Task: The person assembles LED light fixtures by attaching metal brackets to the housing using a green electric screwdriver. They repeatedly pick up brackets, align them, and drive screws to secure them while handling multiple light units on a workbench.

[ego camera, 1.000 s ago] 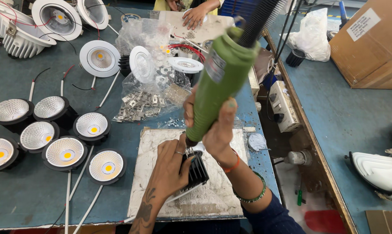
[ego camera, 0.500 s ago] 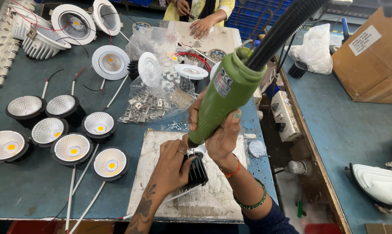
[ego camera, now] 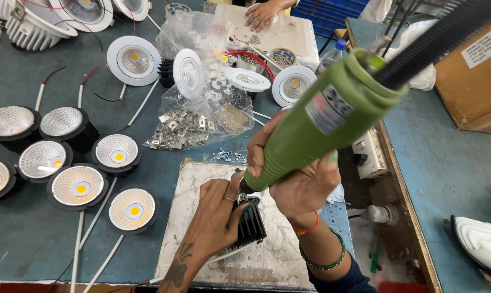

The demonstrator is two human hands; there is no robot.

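**Green power screwdriver held over a black heat sink**

A green power screwdriver (ego camera: pixel 321 130) is gripped in the right hand (ego camera: pixel 300 182), fingers clenched around its lower body, with the tool tilted and its tip pointed down. A black corrugated hose (ego camera: pixel 441 38) is attached at its upper end. A black finned heat sink (ego camera: pixel 251 228) is steadied by the left hand (ego camera: pixel 218 211), whose fingers are closed on its upper edge; it is rested on a worn white board (ego camera: pixel 191 217) on the blue-grey surface (ego camera: pixel 28 249). Just left of the board, black-rimmed downlights (ego camera: pixel 77 187) are laid in a cluster with white cables. Beyond the board, a clear bag of metal clips (ego camera: pixel 196 122) is seen beside white-rimmed downlights (ego camera: pixel 132 59). At the far edge, another person's hand (ego camera: pixel 262 13) is rested flat.
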